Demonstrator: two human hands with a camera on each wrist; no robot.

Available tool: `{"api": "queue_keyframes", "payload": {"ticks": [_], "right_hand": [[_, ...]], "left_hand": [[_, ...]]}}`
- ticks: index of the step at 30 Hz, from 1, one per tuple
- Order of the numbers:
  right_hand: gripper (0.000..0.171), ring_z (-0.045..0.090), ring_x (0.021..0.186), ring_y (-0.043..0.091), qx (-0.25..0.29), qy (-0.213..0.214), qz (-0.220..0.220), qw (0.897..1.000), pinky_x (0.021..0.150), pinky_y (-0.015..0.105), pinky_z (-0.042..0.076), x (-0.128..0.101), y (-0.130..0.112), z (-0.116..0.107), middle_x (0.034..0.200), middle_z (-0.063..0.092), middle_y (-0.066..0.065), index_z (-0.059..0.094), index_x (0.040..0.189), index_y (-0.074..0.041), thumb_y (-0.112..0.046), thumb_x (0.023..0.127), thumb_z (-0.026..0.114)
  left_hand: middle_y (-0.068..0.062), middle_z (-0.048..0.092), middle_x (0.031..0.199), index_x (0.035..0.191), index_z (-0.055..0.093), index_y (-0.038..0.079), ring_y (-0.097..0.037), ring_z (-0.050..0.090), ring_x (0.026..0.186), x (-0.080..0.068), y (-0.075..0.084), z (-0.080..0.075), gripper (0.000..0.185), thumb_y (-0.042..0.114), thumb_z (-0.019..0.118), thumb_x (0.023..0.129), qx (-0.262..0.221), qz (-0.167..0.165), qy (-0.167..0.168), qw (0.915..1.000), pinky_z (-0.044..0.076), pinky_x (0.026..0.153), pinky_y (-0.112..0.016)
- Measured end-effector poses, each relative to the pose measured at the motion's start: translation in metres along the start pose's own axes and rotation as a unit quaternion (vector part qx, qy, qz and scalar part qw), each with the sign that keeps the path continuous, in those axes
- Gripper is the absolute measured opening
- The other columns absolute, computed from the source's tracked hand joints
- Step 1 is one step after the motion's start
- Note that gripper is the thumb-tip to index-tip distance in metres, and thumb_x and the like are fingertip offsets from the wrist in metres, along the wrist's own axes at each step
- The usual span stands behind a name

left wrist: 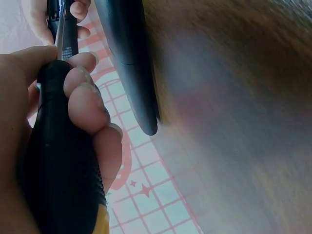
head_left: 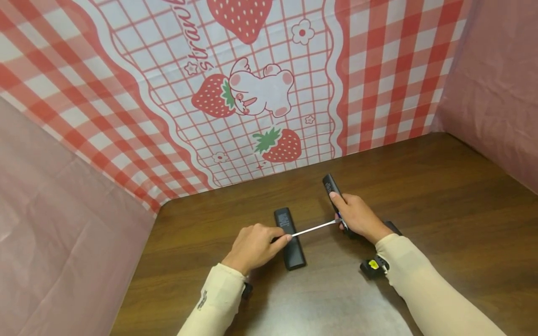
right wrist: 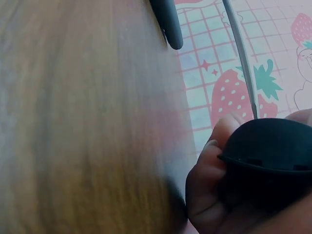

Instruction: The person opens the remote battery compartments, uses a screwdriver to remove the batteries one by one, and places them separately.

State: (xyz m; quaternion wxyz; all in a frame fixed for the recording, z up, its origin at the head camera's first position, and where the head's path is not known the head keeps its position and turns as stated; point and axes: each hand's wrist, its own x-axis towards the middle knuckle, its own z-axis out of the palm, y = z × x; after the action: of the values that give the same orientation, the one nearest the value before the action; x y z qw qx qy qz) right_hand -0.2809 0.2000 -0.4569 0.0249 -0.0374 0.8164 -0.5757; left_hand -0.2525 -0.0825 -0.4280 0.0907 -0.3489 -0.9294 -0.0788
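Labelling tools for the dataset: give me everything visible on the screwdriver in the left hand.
The screwdriver has a thick black handle with a yellow band at its butt, matte and plastic-looking, and a thin shiny metal shaft. The left hand grips the handle, fingers curled round it. It lies almost level above the wooden table, shaft crossing over the black remote lying there, tip reaching the second remote held in the right hand. The tip itself is hidden.

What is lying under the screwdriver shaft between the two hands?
The screwdriver shaft crosses above a black remote lying flat on the wooden table. Its tip is hidden where the right hand grips a second remote.
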Motion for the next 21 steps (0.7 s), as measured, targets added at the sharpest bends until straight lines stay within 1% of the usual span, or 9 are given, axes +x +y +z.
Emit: {"api": "queue_keyframes", "payload": {"ticks": [6,12,15,21], "right_hand": [[0.056,0.057,0.052,0.018,0.009,-0.001,0.002,1.000,0.050,0.032,0.050,-0.001,-0.001,-0.001,0.070,0.058,0.010,0.053,0.094,0.008,-0.046,0.107,0.041],[0.057,0.058,0.052,0.019,-0.011,0.001,0.002,1.000,0.050,0.033,0.051,-0.002,-0.002,0.000,0.070,0.058,0.009,0.053,0.094,0.006,-0.047,0.107,0.038],[0.056,0.058,0.051,0.019,-0.024,0.009,-0.002,1.000,0.050,0.034,0.051,-0.001,-0.003,0.002,0.070,0.058,0.010,0.053,0.093,0.006,-0.046,0.108,0.038],[0.054,0.058,0.052,0.019,-0.054,0.007,-0.012,0.998,0.052,0.035,0.051,0.000,-0.004,0.002,0.071,0.059,0.010,0.053,0.091,0.005,-0.044,0.108,0.038]], "left_hand": [[0.012,0.060,0.067,0.078,0.066,0.027,-0.004,0.052,0.058,0.002,0.001,0.000,0.030,0.046,0.057,0.100,0.007,-0.001,-0.001,1.0000,0.045,0.051,-0.031],[0.013,0.052,0.061,0.071,0.058,0.029,-0.004,0.049,0.055,0.003,0.001,-0.006,0.034,0.047,0.057,0.100,0.031,0.006,0.001,0.9995,0.039,0.047,-0.028],[0.013,0.048,0.059,0.068,0.055,0.029,-0.005,0.047,0.053,0.004,0.002,-0.009,0.037,0.048,0.056,0.100,0.030,0.005,-0.005,0.9995,0.037,0.045,-0.027],[0.015,0.051,0.061,0.075,0.065,0.030,-0.005,0.050,0.055,0.008,0.005,-0.015,0.032,0.047,0.056,0.100,0.017,-0.014,-0.033,0.9992,0.039,0.048,-0.028]]}}
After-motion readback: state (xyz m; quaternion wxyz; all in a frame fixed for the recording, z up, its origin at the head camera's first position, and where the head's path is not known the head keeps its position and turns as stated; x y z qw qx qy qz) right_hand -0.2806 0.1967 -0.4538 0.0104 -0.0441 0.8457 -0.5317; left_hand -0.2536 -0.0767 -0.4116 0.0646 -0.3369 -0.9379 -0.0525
